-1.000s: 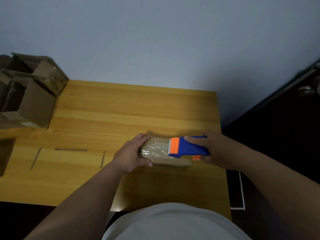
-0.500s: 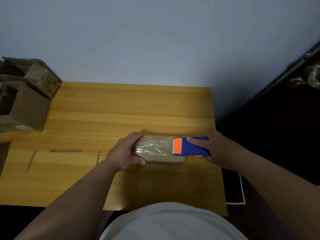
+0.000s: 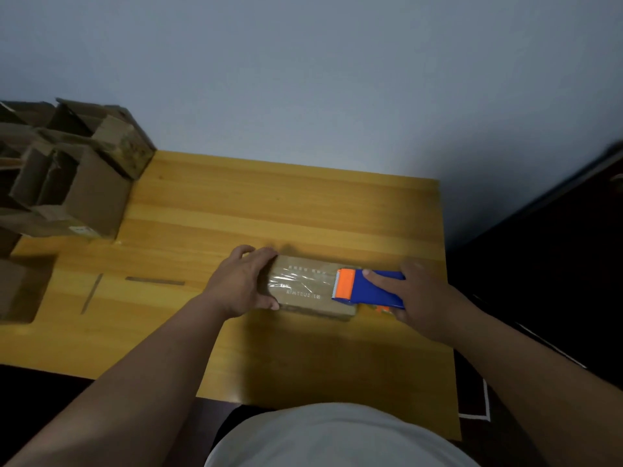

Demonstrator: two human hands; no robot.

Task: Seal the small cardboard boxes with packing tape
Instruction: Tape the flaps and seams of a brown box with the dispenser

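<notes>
tape [image 3: 303, 283] lies along the small box [image 3: 312, 291] at the table's [image 3: 269, 203] near right, so we brace with the left hand [image 3: 246, 281] gripping its end while the right hand [image 3: 418, 294], wrapped round the dispenser [image 3: 369, 287], should pull flat past the edge.

A small, flat brown cardboard box [image 3: 312, 291] is laid closed on the wooden table, clear glossy packing tape [image 3: 303, 281] stretched along its top; faint printed lettering, possibly a brand name, is seen.

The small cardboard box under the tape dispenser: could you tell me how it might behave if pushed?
The small cardboard box lies flat and low, so tipping seems unlikely. It may slide on the smooth wooden table, perhaps why the left hand braces its end.
</notes>
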